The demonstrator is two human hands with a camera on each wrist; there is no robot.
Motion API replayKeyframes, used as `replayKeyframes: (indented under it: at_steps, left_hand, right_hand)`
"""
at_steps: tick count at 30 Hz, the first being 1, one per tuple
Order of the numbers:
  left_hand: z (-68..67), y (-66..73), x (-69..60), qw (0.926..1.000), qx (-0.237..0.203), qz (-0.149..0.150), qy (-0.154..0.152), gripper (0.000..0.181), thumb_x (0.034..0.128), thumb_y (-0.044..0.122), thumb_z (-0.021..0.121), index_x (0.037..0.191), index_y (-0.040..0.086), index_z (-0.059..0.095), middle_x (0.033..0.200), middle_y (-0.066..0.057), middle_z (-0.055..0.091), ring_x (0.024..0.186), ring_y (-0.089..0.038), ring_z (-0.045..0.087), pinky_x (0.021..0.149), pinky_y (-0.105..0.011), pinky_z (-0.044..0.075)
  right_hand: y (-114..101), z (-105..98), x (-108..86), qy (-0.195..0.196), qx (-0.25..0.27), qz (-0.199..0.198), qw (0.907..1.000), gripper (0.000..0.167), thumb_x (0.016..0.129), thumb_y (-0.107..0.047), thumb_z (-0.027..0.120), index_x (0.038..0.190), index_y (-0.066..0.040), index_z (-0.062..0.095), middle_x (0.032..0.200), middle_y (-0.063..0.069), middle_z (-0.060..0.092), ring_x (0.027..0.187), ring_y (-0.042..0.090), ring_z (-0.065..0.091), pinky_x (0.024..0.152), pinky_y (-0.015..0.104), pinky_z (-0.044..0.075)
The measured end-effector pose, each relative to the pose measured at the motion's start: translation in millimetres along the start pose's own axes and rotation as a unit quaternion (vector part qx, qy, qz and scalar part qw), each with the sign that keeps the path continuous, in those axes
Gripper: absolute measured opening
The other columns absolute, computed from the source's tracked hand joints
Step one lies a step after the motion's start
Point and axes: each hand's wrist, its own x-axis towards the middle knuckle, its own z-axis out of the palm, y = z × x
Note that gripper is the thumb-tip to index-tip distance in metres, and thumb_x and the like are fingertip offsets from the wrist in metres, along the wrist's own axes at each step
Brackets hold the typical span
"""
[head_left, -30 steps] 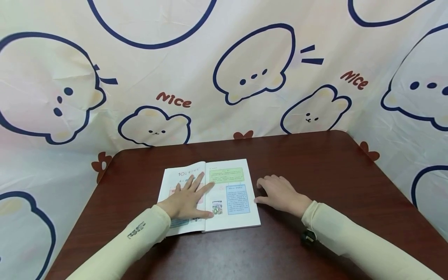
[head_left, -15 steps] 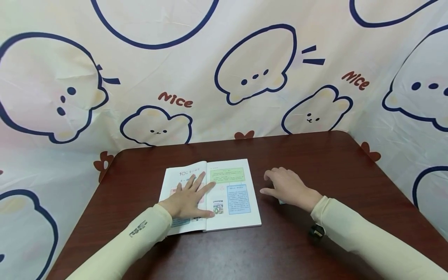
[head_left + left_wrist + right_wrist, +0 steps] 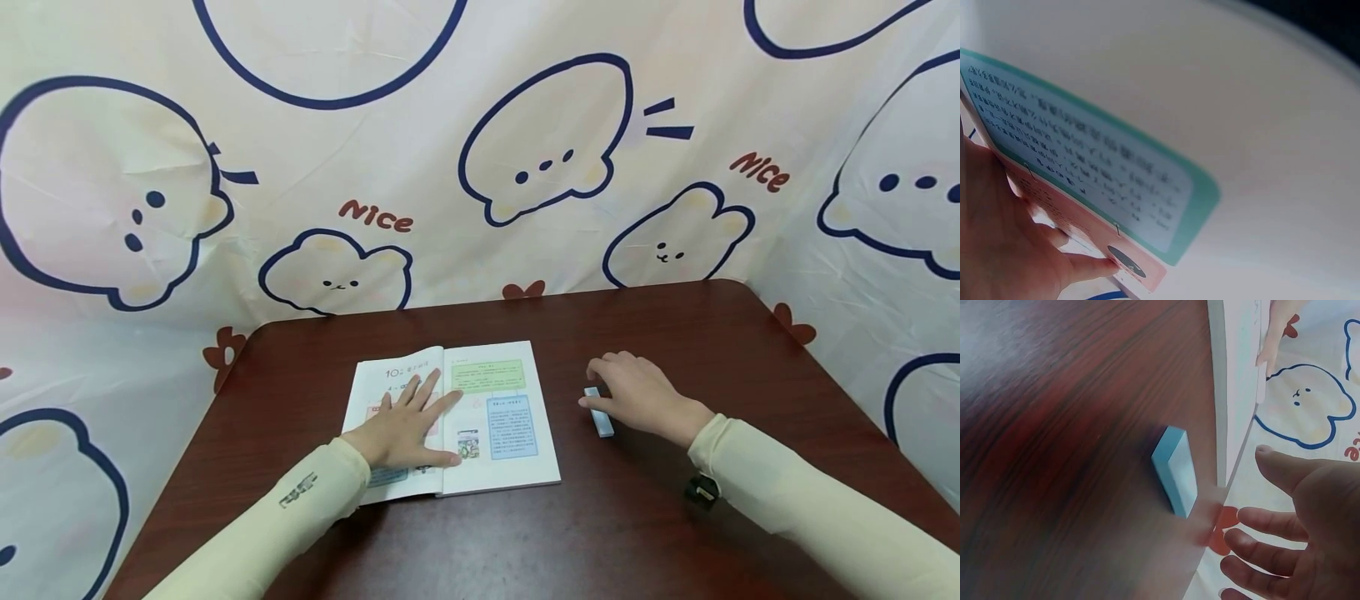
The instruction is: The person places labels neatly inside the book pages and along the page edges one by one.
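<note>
An open textbook [image 3: 480, 417] with coloured text boxes lies on the brown table. My left hand [image 3: 405, 429] rests on its left page, fingers spread. In the left wrist view a page [image 3: 1260, 156] with a teal-framed text box fills most of the picture, and the hand [image 3: 1010, 244] shows at lower left. To the right of the book, a small light blue rectangular block [image 3: 602, 425] lies on the table. Over its far end is my right hand [image 3: 645, 392], fingers loosely bent. The right wrist view shows the block [image 3: 1175, 472] apart from the hand, which holds nothing.
The dark brown table [image 3: 480, 542] ends at a cloth [image 3: 427, 150] printed with cartoon bears, hanging behind and at both sides. A dark device [image 3: 702, 492] sits at the right wrist, under the pale sleeve [image 3: 810, 500].
My right hand has moved right, away from the book's edge, and the light blue block has come into sight below it. The left hand stays on the page.
</note>
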Motion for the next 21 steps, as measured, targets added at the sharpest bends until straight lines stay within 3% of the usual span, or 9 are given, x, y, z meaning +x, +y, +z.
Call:
replayKeyframes:
  at_steps: [16,21]
  left_hand:
    - [2.1,-1.3,-1.0,0.9999,0.011,-0.007,0.001,0.104,0.0766,0.091,0.048,0.162,0.040,0.016,0.173,-0.005,-0.007,0.158,-0.043,0.004,0.114,-0.079,0.017]
    - [0.9,0.0,-0.6,0.9999,0.013,-0.007,0.000,0.104,0.0768,0.090,0.048,0.162,0.040,0.016,0.173,-0.004,-0.007,0.158,-0.043,0.004,0.114,-0.078,0.017]
  right_hand:
    - [12.3,6.9,-5.7,-0.002,0.000,-0.022,0.9998,0.035,0.085,-0.043,0.080,0.097,-0.011,0.070,0.088,0.003,0.066,0.074,0.015,0.053,0.061,0.029,0.045]
    - [13.2,7.5,-9.6,-0.012,0.001,-0.037,0.9992,0.037,0.085,-0.041,0.080,0.103,-0.010,0.070,0.090,0.003,0.066,0.075,0.014,0.052,0.063,0.030,0.047]
